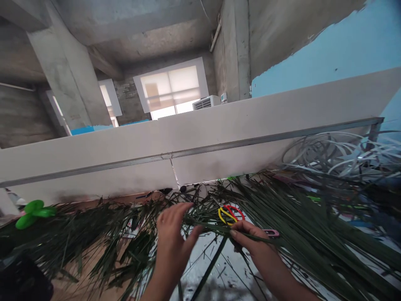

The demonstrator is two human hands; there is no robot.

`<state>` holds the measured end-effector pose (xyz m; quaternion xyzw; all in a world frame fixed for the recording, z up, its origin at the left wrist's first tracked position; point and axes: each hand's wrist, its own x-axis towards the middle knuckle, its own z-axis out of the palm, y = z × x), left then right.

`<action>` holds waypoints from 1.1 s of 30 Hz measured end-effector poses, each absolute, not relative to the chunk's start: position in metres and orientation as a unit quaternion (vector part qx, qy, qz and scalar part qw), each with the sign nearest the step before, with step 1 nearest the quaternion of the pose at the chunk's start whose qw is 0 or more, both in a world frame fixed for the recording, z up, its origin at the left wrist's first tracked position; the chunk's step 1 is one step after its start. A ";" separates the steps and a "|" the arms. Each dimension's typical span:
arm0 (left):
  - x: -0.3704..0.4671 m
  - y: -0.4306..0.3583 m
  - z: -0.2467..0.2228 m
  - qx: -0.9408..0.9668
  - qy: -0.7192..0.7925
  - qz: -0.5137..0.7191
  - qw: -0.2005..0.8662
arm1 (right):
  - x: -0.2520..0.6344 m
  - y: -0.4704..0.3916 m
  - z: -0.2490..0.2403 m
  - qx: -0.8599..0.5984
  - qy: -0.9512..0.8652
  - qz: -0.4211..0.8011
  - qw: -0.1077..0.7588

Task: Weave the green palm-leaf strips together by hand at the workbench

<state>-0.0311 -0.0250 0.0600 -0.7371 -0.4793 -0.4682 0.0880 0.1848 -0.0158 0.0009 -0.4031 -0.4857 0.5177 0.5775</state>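
My right hand point(250, 240) pinches several long green leaf strips point(216, 228), thumb and fingers pressed together on them. The strips run leftward to my left hand point(175, 230), whose thumb and fingers are spread apart beside their left end. Other ends of the strips hang down below my right hand over a white surface point(203, 246). Just above my right hand lie scissors point(230, 214) with one yellow and one red handle loop. A pink-handled tool point(271, 233) shows just beyond my right hand, partly hidden by it.
Long green leaves point(300, 225) cover the right side, with cut leaves point(90, 225) heaped at the left. White strips point(341, 154) lie coiled at the far right. A green balloon shape point(34, 213) sits far left. A white panel point(219, 163) stands behind.
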 end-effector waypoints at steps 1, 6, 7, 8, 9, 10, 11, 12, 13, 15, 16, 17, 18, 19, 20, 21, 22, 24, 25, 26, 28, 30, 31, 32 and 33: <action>-0.027 -0.024 0.055 -0.768 -0.477 -0.421 0.064 | 0.185 -0.017 0.002 -0.401 -0.487 0.516 0.579; -0.022 -0.015 0.038 -0.764 -0.517 -0.385 0.009 | 0.184 -0.017 0.003 -0.405 -0.480 0.511 0.586; -0.023 -0.014 0.037 -0.757 -0.520 -0.397 0.002 | 0.184 -0.017 0.002 -0.406 -0.479 0.511 0.587; -0.022 -0.014 0.036 -0.748 -0.519 -0.414 -0.012 | 0.183 -0.017 0.002 -0.404 -0.480 0.511 0.587; -0.021 -0.015 0.035 -0.738 -0.515 -0.434 -0.036 | 0.182 -0.017 0.002 -0.402 -0.481 0.512 0.588; -0.019 -0.016 0.034 -0.728 -0.509 -0.455 -0.069 | 0.182 -0.017 0.002 -0.398 -0.481 0.514 0.588; -0.016 -0.018 0.033 -0.715 -0.500 -0.476 -0.110 | 0.180 -0.018 0.002 -0.395 -0.479 0.519 0.588; -0.012 -0.020 0.033 -0.702 -0.491 -0.493 -0.154 | 0.179 -0.019 0.003 -0.391 -0.477 0.524 0.587; -0.008 -0.022 0.032 -0.691 -0.480 -0.504 -0.195 | 0.177 -0.021 0.004 -0.387 -0.478 0.530 0.583; 0.002 -0.025 0.030 -0.667 -0.461 -0.518 -0.272 | 0.174 -0.025 0.005 -0.375 -0.487 0.544 0.571; 0.007 -0.027 0.030 -0.650 -0.452 -0.526 -0.312 | 0.173 -0.027 0.005 -0.367 -0.494 0.552 0.563; 0.011 -0.028 0.029 -0.627 -0.442 -0.537 -0.350 | 0.172 -0.029 0.004 -0.359 -0.498 0.557 0.559; 0.014 -0.029 0.028 -0.603 -0.432 -0.551 -0.383 | 0.171 -0.031 0.004 -0.352 -0.499 0.563 0.557; 0.017 -0.029 0.028 -0.581 -0.423 -0.563 -0.408 | 0.170 -0.033 0.003 -0.348 -0.497 0.568 0.556; 0.019 -0.030 0.027 -0.564 -0.419 -0.570 -0.426 | 0.169 -0.034 0.003 -0.346 -0.494 0.570 0.557; 0.020 -0.030 0.026 -0.557 -0.418 -0.570 -0.436 | 0.169 -0.035 0.002 -0.347 -0.493 0.571 0.557; 0.021 -0.031 0.026 -0.559 -0.421 -0.562 -0.441 | 0.168 -0.035 0.002 -0.351 -0.492 0.570 0.557; 0.021 -0.032 0.026 -0.580 -0.442 -0.531 -0.432 | 0.168 -0.034 0.001 -0.361 -0.487 0.564 0.560; 0.021 -0.033 0.026 -0.599 -0.452 -0.518 -0.410 | 0.168 -0.033 0.001 -0.366 -0.481 0.560 0.566; 0.020 -0.034 0.026 -0.622 -0.460 -0.509 -0.378 | 0.168 -0.032 0.001 -0.369 -0.476 0.558 0.571; 0.020 -0.036 0.025 -0.667 -0.464 -0.495 -0.309 | 0.168 -0.030 0.002 -0.368 -0.470 0.560 0.575; 0.019 -0.038 0.022 -0.683 -0.465 -0.489 -0.280 | 0.168 -0.029 0.002 -0.367 -0.473 0.563 0.570; 0.019 -0.038 0.021 -0.682 -0.468 -0.488 -0.279 | 0.168 -0.030 0.002 -0.368 -0.475 0.563 0.567; 0.019 -0.038 0.020 -0.680 -0.472 -0.488 -0.278 | 0.168 -0.030 0.002 -0.370 -0.477 0.561 0.566; 0.019 -0.038 0.018 -0.680 -0.475 -0.488 -0.271 | 0.167 -0.031 0.002 -0.370 -0.479 0.559 0.567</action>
